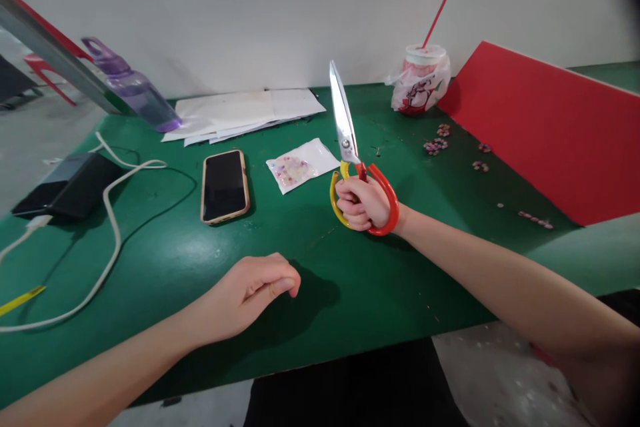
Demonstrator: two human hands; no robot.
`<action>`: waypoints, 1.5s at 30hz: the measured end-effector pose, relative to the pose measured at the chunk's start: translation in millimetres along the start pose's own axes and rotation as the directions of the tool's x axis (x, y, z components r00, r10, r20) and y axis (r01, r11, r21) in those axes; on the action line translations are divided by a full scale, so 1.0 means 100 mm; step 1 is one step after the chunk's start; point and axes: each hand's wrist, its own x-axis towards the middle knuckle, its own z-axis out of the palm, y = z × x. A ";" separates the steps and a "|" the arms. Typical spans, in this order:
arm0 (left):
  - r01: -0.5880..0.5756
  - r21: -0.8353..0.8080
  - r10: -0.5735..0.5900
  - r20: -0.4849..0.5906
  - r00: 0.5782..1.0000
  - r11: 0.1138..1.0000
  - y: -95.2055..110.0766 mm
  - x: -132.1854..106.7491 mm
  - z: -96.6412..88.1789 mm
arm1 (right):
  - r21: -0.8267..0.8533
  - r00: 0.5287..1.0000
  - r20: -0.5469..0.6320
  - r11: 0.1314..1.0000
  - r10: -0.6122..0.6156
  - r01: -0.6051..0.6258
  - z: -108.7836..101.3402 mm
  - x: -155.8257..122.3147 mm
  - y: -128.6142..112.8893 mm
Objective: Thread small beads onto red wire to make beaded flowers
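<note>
My right hand [367,203] is wrapped round the handles of a pair of scissors [346,127], one handle yellow and the other red. The blades point up and away, pressed together. Over the near part of the green table [320,320], my left hand [260,293] is closed, its thumb against the curled fingers; whether anything is inside is hidden. A small clear-and-white packet of coloured beads [303,165] lies just left of the scissors. Left of that packet is a phone [225,187] with a dark screen.
A purple water bottle [137,93] stands at the back left beside white papers [240,110]. A cabled black device [70,183] is at left. A bagged cup [421,80] with a straw, bead clusters [435,145] and a slanted red board [550,127] are at right.
</note>
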 end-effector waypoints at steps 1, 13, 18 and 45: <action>-0.008 0.002 0.008 0.003 1.000 1.000 0.00 -0.01 0.01 | -0.004 1.000 -0.003 1.000 -0.006 0.006 -0.01 0.00 0.00; -0.161 0.040 0.158 0.053 0.986 0.986 -0.06 -0.01 0.10 | -0.034 0.999 0.008 0.998 -0.043 0.044 0.11 -0.02 0.05; -0.203 0.056 0.198 0.082 0.977 0.978 -0.06 0.01 0.12 | 0.061 0.998 0.055 0.998 -0.035 0.032 0.24 -0.07 0.03; -0.138 -0.170 0.124 -0.090 0.988 0.976 -0.06 -0.10 -0.04 | -0.016 0.997 0.043 0.998 0.058 -0.058 0.38 0.07 0.12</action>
